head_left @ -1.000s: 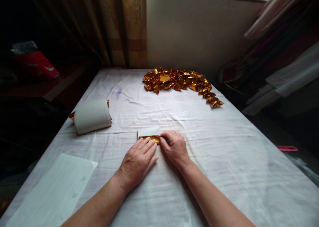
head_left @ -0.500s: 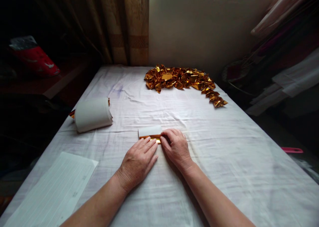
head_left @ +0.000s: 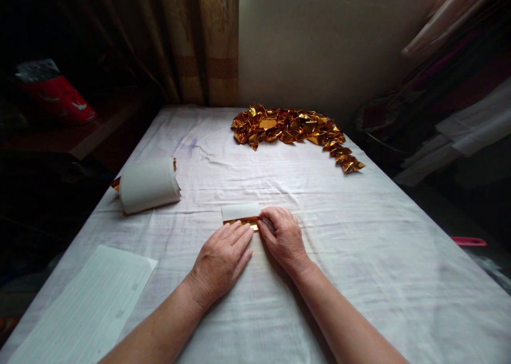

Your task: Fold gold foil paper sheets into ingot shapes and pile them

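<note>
A small sheet of gold foil paper (head_left: 240, 212) lies in front of me, white side up at the back, with its gold face folded over along the near edge. My left hand (head_left: 220, 255) rests flat, its fingertips pressing on the gold fold. At the sheet's right end, my right hand (head_left: 286, 239) pinches the folded edge between thumb and curled fingers. The fingertips of both hands hide part of the gold strip.
A curled stack of white-backed gold paper (head_left: 149, 185) sits to the left. Folded gold pieces form a chain (head_left: 291, 125) at the table's far edge. A lined sheet (head_left: 88, 305) lies near left on the white tablecloth (head_left: 383, 279). A red container (head_left: 59, 95) stands beyond.
My right hand has shifted very slightly along the fold at the right end of the sheet. Otherwise the hands and things stay where they were.
</note>
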### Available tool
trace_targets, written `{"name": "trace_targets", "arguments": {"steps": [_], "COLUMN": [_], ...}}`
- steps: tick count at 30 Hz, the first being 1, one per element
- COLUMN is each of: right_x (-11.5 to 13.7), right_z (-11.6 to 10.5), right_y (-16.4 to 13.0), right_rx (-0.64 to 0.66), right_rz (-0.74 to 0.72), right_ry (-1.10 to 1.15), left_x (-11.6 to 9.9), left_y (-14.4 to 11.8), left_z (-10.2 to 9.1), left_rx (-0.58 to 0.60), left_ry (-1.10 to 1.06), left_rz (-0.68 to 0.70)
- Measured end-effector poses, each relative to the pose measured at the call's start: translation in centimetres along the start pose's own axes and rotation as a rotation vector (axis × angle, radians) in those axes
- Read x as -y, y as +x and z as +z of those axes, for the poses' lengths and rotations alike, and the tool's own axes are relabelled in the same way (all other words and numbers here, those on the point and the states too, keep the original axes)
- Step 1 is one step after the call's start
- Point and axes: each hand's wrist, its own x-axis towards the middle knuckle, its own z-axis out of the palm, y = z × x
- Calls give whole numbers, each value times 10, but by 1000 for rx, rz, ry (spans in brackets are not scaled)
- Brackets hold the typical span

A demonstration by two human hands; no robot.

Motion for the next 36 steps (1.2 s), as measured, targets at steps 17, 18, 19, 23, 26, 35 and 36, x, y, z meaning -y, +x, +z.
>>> {"name": "trace_targets", "arguments": {"steps": [17,18,19,23,26,35,36], "right_x": [1,2,2,5,6,6,5], "right_z": [0,0,0,-1,-1,-1,-2], "right_y": [-3,-3,-3,-2,-1,0,-1], "right_rx": [2,12,20,41,57,78,79], "right_rz": [-52,-39,-29,-9,7,27,24], "right_ry": [-83,-96,-107,-131,-152,-148,-139], "left_x": [-1,-1,-1,0,0,1,1], "left_y": [0,0,0,0,1,0,0], "left_z": [1,1,1,1,1,3,3], "left_rx": [-20,-20,-20,-15,-12,-14,-12], "left_ry": [-26,-25,-26,-27,-26,-11,-8], "left_rz": [-11,-11,-11,-13,-17,-5,-2]}}
